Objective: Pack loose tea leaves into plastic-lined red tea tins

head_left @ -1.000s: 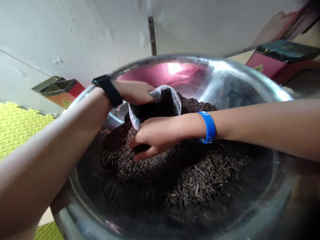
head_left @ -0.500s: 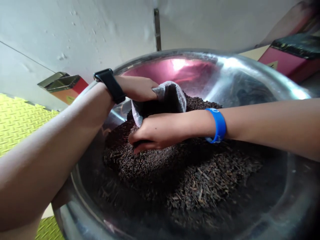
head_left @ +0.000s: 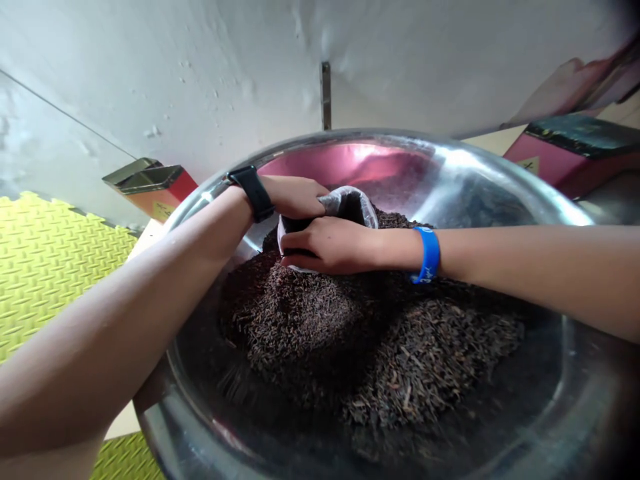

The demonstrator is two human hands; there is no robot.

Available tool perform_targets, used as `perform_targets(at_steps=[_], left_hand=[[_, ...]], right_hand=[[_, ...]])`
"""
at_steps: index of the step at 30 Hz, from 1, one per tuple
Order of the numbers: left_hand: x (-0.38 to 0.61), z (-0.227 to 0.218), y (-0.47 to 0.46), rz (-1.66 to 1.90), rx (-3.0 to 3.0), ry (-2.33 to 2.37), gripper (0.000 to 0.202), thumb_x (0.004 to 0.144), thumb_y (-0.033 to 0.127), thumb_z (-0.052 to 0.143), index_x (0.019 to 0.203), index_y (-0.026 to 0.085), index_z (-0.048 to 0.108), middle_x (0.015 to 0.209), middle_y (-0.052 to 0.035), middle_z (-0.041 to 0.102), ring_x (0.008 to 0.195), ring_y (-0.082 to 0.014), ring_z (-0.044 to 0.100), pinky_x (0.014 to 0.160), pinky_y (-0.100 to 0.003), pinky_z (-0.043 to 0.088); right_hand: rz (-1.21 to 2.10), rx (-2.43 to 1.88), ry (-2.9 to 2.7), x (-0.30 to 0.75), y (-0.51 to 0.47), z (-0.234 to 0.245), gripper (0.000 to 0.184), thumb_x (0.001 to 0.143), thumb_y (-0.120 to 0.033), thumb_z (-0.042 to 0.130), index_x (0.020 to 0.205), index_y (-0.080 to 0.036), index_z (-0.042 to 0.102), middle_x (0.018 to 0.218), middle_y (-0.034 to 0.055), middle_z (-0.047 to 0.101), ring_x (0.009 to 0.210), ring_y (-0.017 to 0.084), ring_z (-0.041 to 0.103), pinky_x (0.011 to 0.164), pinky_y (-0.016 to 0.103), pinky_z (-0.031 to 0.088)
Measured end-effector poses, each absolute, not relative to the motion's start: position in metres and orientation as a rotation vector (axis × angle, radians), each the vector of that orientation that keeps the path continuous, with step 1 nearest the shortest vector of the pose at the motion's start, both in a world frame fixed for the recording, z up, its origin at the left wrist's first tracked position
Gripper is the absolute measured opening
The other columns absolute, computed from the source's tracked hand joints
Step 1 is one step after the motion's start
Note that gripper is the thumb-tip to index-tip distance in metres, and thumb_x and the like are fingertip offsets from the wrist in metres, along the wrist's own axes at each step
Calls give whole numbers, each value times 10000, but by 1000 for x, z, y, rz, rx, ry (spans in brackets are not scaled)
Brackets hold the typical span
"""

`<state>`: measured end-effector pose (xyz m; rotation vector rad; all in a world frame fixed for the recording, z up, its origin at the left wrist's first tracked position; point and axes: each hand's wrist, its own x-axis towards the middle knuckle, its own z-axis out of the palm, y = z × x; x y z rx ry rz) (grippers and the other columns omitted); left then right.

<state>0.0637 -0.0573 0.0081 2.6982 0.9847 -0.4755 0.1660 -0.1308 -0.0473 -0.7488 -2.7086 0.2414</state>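
A large steel basin (head_left: pixel 505 175) holds a heap of dark loose tea leaves (head_left: pixel 360 340). At the heap's far side stands a clear plastic bag (head_left: pixel 353 200), its mouth held wide. My left hand (head_left: pixel 295 195), with a black watch on the wrist, grips the bag's rim. My right hand (head_left: pixel 333 243), with a blue wristband, is cupped at the bag's mouth, fingers curled round a handful of tea leaves.
A red tin with a gold lid (head_left: pixel 150 187) stands to the left behind the basin. A pink box with a dark top (head_left: pixel 575 150) sits at the right. A white wall rises behind. Yellow foam floor mat (head_left: pixel 45 260) lies at the left.
My right hand has lifted from the heap up to the bag's mouth with tea leaves. The left hand keeps hold of the bag. The view has shifted slightly.
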Motion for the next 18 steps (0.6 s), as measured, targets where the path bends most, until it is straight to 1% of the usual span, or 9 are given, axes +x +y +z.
perform_targets(at_steps=[5,12,18], left_hand=[[63,8,-58,-471,2673,1010,386,701,345,411,1020,212,583,978,-42,618,833,-196,503,755,-283,368],[62,6,-55,-462,2700,988,390,692,344,410,1010,208,592,964,-52,624,800,-194,508,741,-294,374],[61,5,-54,-449,2691,967,399,686,345,425,1029,229,590,966,-46,624,819,-200,503,758,-301,367]], right_hand=[[256,-748,-2678,164,-133,-49,306,879,-399,340,852,-164,534,778,44,567,669,118,435,612,265,288],[240,-778,-2663,166,-133,-46,319,875,-389,337,808,-155,543,748,39,556,629,103,399,597,261,277],[199,-868,-2668,168,-132,-46,346,858,-400,341,782,-157,575,731,45,571,571,96,363,561,276,235]])
